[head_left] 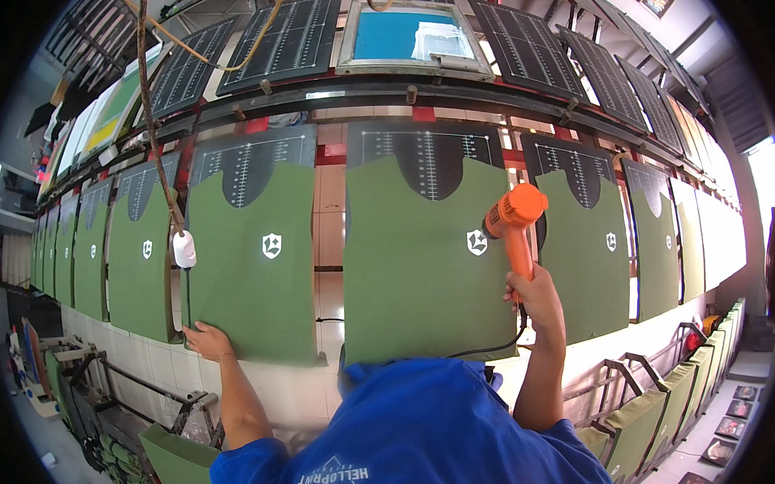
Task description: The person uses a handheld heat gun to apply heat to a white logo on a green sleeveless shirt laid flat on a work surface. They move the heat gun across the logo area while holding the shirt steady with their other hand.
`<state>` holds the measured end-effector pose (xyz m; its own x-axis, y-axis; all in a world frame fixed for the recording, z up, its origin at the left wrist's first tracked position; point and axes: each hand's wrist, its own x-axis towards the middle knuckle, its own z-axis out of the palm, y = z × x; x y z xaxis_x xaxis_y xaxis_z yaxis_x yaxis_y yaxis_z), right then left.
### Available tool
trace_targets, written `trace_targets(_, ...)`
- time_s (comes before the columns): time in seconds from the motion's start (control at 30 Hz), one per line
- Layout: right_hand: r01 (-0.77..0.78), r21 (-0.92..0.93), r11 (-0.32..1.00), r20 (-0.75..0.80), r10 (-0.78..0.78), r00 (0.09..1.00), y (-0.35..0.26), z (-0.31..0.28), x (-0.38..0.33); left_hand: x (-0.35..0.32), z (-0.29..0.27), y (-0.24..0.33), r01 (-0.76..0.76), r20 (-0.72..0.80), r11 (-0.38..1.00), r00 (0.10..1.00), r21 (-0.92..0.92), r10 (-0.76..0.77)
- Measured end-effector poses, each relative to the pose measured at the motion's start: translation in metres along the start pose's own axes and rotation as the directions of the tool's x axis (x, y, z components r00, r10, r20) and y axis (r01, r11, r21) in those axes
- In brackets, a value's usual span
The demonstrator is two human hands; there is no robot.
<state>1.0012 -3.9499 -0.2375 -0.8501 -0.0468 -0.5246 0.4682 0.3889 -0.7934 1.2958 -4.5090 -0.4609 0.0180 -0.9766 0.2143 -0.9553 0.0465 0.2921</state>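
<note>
My right hand [535, 297] is wrapped round the handle of an orange heat gun [518, 214]. Its dark nozzle points left, just above the white shield emblem [477, 243] on a green fabric piece [420, 277], which lies flat over a dark printing board [441, 171]. From the handle a black cord [495, 348] runs down toward my body. My left hand [206, 341] is at the lower left corner of the neighbouring green fabric piece [247, 297], fingers stretched out. Beside it a thin dark cable hangs from a white socket [184, 248].
More boards with green pieces [139, 259] line both sides. Behind a dark rail [393, 95] stand a framed blue screen [412, 35] and bare black boards [283, 46]. A brown cable [152, 140] hangs at left. Racks with green pieces [637, 426] stand lower right.
</note>
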Motion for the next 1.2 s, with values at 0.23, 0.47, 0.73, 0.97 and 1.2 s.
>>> trace_targets(0.23, -0.005, 0.023, 1.0, 0.025, 0.004, 1.0, 0.004, -0.005, 0.002, -0.003, -0.004, 0.005, 0.009, 0.008, 1.0, 1.0, -0.009, -0.009)
trace_targets(0.47, -0.019, 0.014, 1.0, 0.021, 0.018, 1.0, 0.006, -0.009, 0.0, -0.003, -0.006, 0.005, -0.007, 0.011, 1.0, 1.0, -0.006, 0.007)
trace_targets(0.73, -0.02, 0.003, 1.0, 0.032, 0.02, 0.999, 0.008, -0.011, -0.007, -0.002, -0.004, 0.004, 0.01, 0.016, 1.0, 1.0, 0.005, -0.01)
trace_targets(0.97, -0.029, 0.032, 0.999, 0.024, 0.028, 0.999, 0.007, -0.009, -0.014, -0.001, -0.001, 0.001, 0.006, 0.014, 1.0, 1.0, -0.01, -0.006)
trace_targets(1.2, -0.041, 0.059, 0.997, 0.011, 0.041, 0.999, 0.006, -0.012, -0.019, -0.001, -0.001, 0.002, 0.004, 0.013, 1.0, 1.0, 0.0, -0.004)
